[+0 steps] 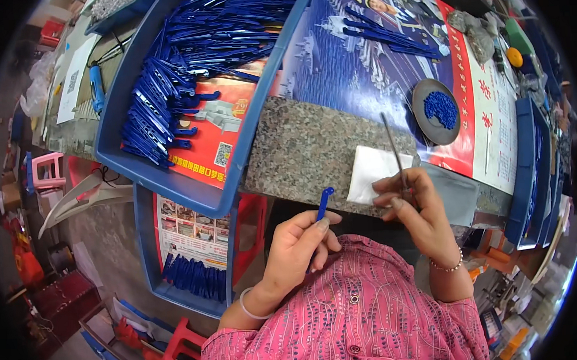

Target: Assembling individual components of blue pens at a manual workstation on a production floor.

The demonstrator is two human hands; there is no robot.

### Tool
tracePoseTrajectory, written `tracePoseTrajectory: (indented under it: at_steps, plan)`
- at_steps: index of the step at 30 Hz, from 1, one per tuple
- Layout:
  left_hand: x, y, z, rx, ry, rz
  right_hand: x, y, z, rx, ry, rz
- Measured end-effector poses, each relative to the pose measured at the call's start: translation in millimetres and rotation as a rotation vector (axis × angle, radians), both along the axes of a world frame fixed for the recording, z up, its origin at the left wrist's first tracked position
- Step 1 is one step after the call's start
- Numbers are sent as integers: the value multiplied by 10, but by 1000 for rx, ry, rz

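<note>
My left hand (298, 244) pinches a slim blue piece with a hooked tip (326, 196) between thumb and fingers. The hook points up and its lower part is hidden in the fingers. In my right hand (418, 206) is a thin, dark metal tool (393, 143), its long shaft pointing up and away; its exact kind I cannot make out. The two hands are apart, close to the table's near edge. Just beyond the right hand lies a white square sheet (368, 167). Farther right, a round dark dish (421, 113) holds many small blue pieces.
A large blue tray (236, 156) with heaped blue strips covers the table's left side. Below it sits another blue tray (152, 276) of strips. Several loose strips (392, 37) lie on the poster at the back. Blue bins (525, 144) stand at the right.
</note>
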State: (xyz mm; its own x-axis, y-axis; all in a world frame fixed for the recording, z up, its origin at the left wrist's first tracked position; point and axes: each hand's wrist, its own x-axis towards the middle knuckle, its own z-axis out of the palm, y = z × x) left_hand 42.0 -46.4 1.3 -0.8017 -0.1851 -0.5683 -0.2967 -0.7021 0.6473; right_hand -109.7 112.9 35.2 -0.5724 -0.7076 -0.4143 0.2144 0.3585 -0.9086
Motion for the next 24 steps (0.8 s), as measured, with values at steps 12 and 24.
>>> tracePoseTrajectory:
  at_steps: [12, 24]
  plan:
    - [-114, -152, 25, 21, -125, -99, -85, -96, 558, 344, 413, 403]
    - [-122, -111, 2, -5, -154, -137, -238, -75, 762, 247, 664, 754]
